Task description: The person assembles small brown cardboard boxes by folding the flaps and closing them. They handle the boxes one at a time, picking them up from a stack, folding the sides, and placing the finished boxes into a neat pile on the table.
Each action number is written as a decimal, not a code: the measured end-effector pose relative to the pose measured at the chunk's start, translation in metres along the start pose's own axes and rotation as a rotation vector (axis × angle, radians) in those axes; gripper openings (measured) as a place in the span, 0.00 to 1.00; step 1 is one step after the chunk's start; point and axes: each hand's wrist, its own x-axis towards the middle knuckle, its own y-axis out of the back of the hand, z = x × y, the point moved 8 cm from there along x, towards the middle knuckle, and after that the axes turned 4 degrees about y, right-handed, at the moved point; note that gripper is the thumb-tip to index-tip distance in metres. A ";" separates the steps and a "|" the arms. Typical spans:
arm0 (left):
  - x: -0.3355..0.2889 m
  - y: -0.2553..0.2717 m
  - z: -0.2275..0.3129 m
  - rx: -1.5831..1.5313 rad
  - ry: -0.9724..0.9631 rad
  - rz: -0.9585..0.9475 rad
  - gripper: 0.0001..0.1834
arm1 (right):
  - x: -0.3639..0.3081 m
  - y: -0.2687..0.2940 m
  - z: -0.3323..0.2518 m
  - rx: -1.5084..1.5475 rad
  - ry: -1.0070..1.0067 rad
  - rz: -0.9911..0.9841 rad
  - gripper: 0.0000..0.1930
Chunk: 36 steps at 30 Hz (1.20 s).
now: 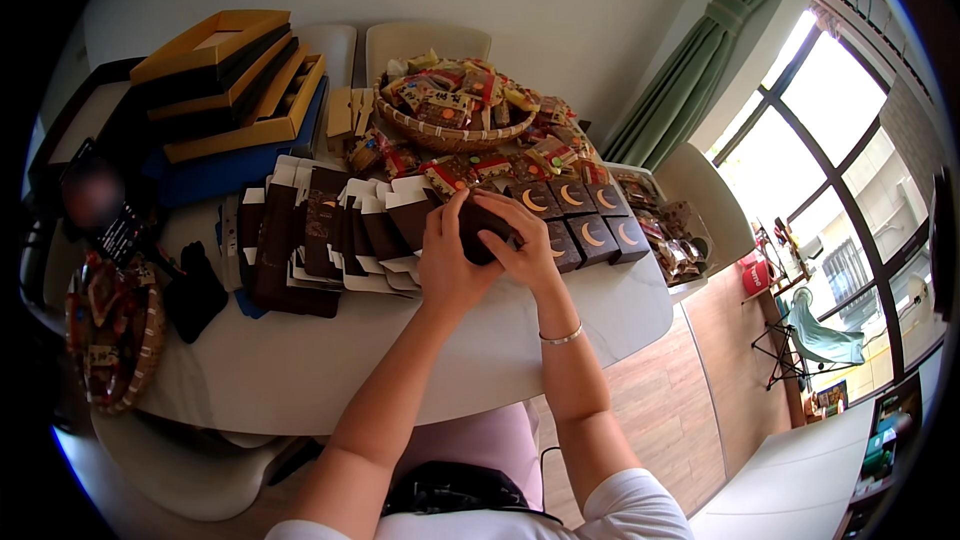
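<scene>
A small dark brown carton (478, 232) is held between both my hands above the white table (400, 360). My left hand (450, 262) grips its left side, and my right hand (524, 248) closes on its right side with the thumb across the front. The carton's far side is hidden by my fingers. Right beside my right hand stand several dark cube boxes (592, 232) with orange crescent moons, set in two rows. To the left of my left hand lies a row of flattened dark brown cartons (328, 230) with white flaps.
A woven basket (455, 143) heaped with wrapped snacks stands behind, more snacks (470, 172) spilling around it. Black and gold box trays (235, 130) are stacked at back left. Another snack basket (150, 360), a black cloth-like item (197, 292) and a phone-like screen (118, 235) sit at left.
</scene>
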 end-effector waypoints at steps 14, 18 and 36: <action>0.002 -0.004 -0.010 -0.260 0.008 -0.005 0.43 | -0.005 0.001 0.014 0.198 -0.099 0.005 0.27; 0.004 -0.025 -0.032 -1.026 0.427 -0.272 0.36 | -0.005 0.004 0.019 0.407 -0.130 -0.016 0.46; 0.002 -0.024 -0.042 -0.846 0.563 -0.278 0.30 | 0.001 0.022 -0.004 -0.186 -0.141 -0.096 0.51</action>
